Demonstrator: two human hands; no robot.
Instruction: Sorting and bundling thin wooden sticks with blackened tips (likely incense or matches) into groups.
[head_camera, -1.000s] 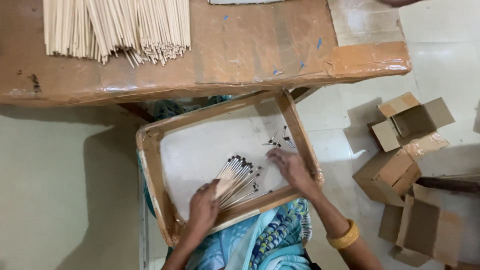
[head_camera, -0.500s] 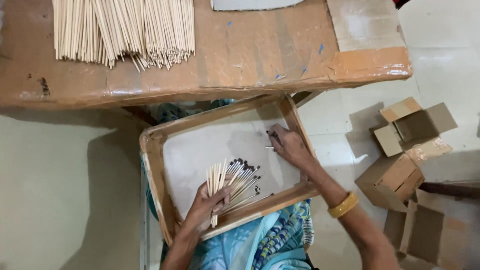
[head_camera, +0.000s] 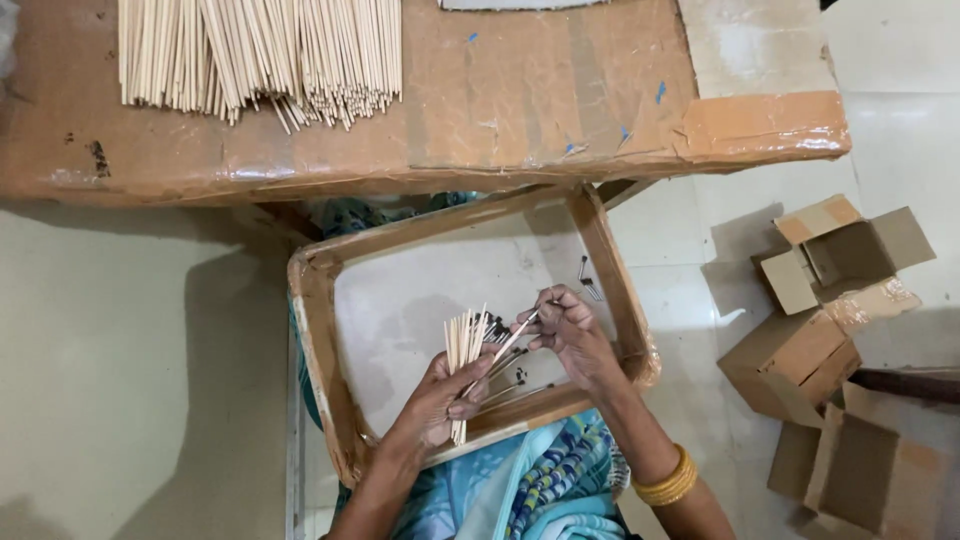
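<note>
Over the shallow cardboard tray (head_camera: 318, 330) on the lap, a fanned bundle of thin wooden sticks (head_camera: 464, 345) is held upright by the left hand (head_camera: 440, 395), fingers wrapped closed round the lower part of the bundle. A single stick (head_camera: 510, 340) is pinched between thumb and fingertips of the right hand (head_camera: 568, 330); it is tilted and reaches down to the bundle, with its lower end among the other sticks. A gold bangle (head_camera: 668, 480) is worn on the right wrist. Dark-tipped sticks (head_camera: 505, 375) are lying on the tray floor under both hands, partly hidden by them. A few small dark-tipped pieces (head_camera: 588, 275) are left near the tray's right wall, apart from the hands. Beyond the tray, a large pile of plain sticks (head_camera: 260, 55) is laid on the taped cardboard tabletop (head_camera: 540, 90), well apart from the hands. Open cardboard boxes (head_camera: 830, 290) are scattered on the floor to the right. Blue patterned cloth (head_camera: 540, 485) is seen below the tray.
</note>
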